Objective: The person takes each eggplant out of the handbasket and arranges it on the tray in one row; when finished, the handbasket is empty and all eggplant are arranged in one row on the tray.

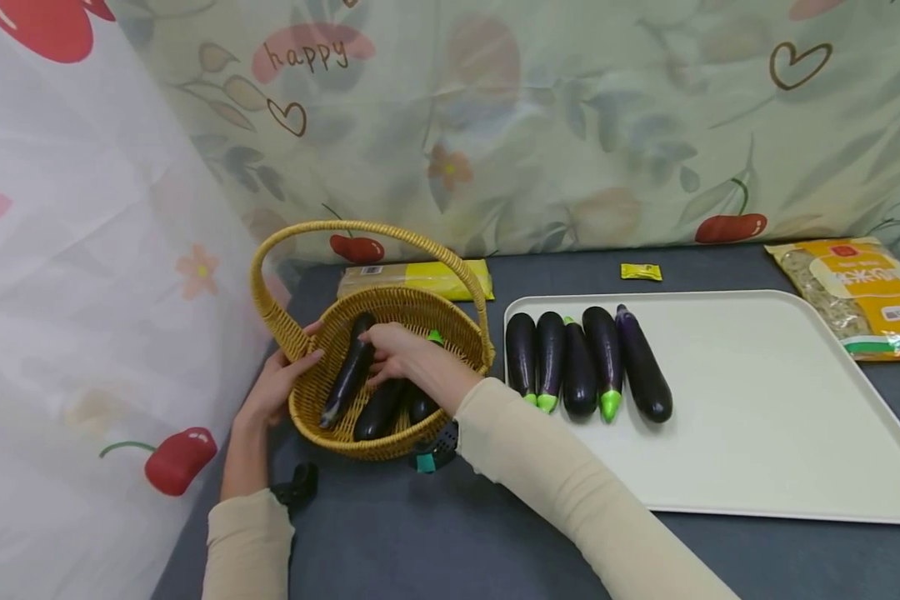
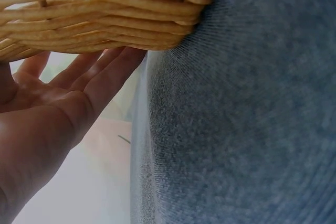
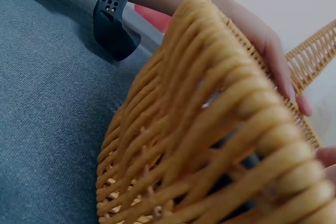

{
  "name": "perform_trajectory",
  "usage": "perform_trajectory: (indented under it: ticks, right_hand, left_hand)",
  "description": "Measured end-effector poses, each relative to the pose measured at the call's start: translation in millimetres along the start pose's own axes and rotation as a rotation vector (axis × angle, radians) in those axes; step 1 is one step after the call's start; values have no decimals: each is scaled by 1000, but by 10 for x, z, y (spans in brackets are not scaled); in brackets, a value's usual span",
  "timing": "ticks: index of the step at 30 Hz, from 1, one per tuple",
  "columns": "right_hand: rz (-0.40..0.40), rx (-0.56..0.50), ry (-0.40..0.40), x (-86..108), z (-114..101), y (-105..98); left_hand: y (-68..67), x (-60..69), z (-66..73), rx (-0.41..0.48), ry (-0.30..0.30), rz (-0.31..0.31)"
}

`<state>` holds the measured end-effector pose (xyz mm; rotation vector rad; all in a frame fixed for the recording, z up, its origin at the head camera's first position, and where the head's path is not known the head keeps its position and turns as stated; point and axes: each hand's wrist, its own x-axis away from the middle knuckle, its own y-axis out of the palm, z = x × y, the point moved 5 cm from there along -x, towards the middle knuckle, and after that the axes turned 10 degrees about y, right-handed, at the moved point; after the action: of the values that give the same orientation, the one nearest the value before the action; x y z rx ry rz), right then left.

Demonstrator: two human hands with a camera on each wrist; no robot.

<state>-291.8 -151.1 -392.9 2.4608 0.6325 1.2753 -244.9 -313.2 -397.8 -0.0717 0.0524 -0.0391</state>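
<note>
A wicker basket (image 1: 390, 450) with a tall arched handle stands at the left of the table and holds three dark eggplants. My left hand (image 1: 273, 387) grips its left side, thumb over the rim. In the left wrist view, the fingers (image 2: 107, 74) lie along the outside of the weave. Inside the basket, my right hand (image 1: 401, 354) reaches over from the right. Its fingertips touch the right edge of the leftmost eggplant (image 1: 351, 371), which lies aslant by the basket wall. Under that hand lie a second eggplant (image 1: 380, 410) and a partly covered third (image 1: 422, 406).
Several eggplants (image 1: 579, 375) lie in a row at the left of a white tray (image 1: 765, 400). A yellow packet (image 1: 450, 279) lies behind the basket, a small yellow sachet (image 1: 641, 272) behind the tray, an orange bag (image 1: 862, 300) at the right. Printed cloth hangs behind and left.
</note>
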Motion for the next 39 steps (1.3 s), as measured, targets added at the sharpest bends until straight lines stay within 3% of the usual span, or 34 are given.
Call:
perform_trajectory:
  ticks: [11, 28, 39]
  right_hand:
    - [-8, -42, 20, -68, 36, -22]
    - [-4, 219, -62, -73, 78, 82]
    - [55, 210, -146, -89, 95, 111]
  left_hand:
    - [14, -5, -7, 7, 5, -17]
    - [-1, 2, 2, -5, -1, -5]
    - [-8, 19, -6, -4, -10, -6]
